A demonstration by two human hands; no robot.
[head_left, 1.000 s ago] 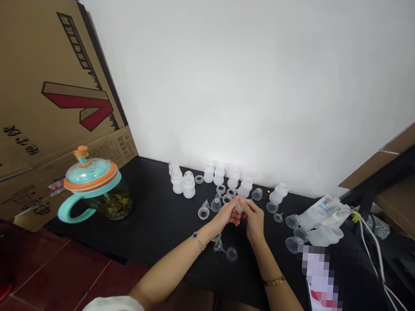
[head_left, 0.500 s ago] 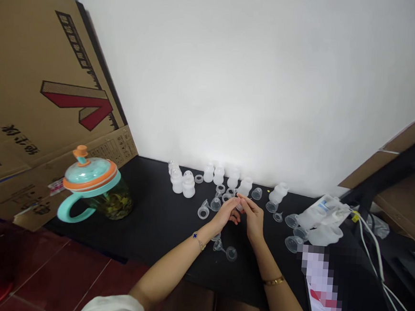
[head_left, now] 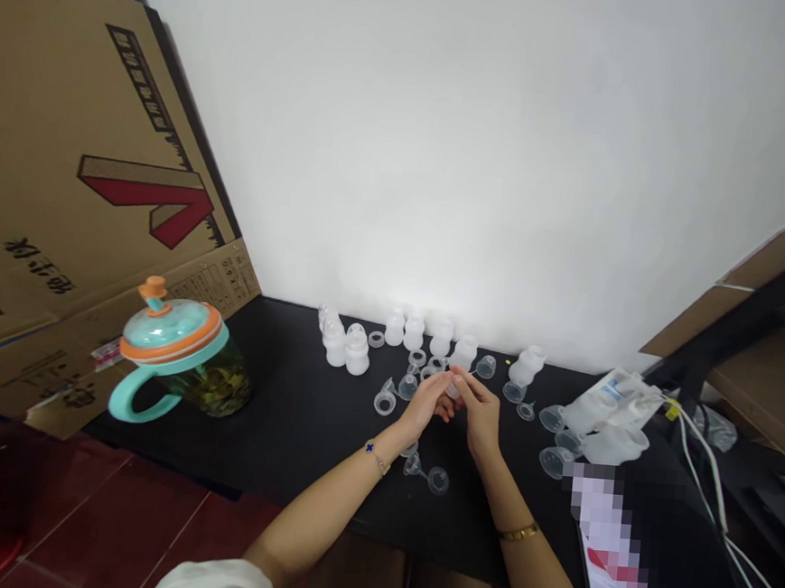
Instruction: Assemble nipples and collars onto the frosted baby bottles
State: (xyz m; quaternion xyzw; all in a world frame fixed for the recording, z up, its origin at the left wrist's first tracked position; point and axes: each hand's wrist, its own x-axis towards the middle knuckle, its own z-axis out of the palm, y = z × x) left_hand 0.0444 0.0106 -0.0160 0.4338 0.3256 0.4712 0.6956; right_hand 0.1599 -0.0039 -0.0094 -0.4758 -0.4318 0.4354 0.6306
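Note:
My left hand (head_left: 427, 404) and my right hand (head_left: 482, 415) meet over the black table, fingertips closed together on a small clear plastic part (head_left: 453, 389). The fingers cover most of it, so its exact kind is hidden. Just beyond my hands stands a white baby bottle (head_left: 464, 350) without a cap. Beside my left hand lie a clear dome cap (head_left: 408, 387) and a translucent collar ring (head_left: 385, 403). Below my left wrist are a clear funnel-shaped piece (head_left: 413, 464) and a round clear piece (head_left: 439, 480).
Several white bottles (head_left: 414, 332) line the wall. Capped bottles (head_left: 357, 355) stand left. A teal lidded jug (head_left: 174, 349) occupies the table's left end. On the right are clear domes (head_left: 550, 462), a white bag-like pack (head_left: 611, 406), white cables (head_left: 699, 454) and a phone (head_left: 612, 565).
My hands stay together in almost the same place. The fingers have shifted slightly on the clear part. The things on the table look unmoved.

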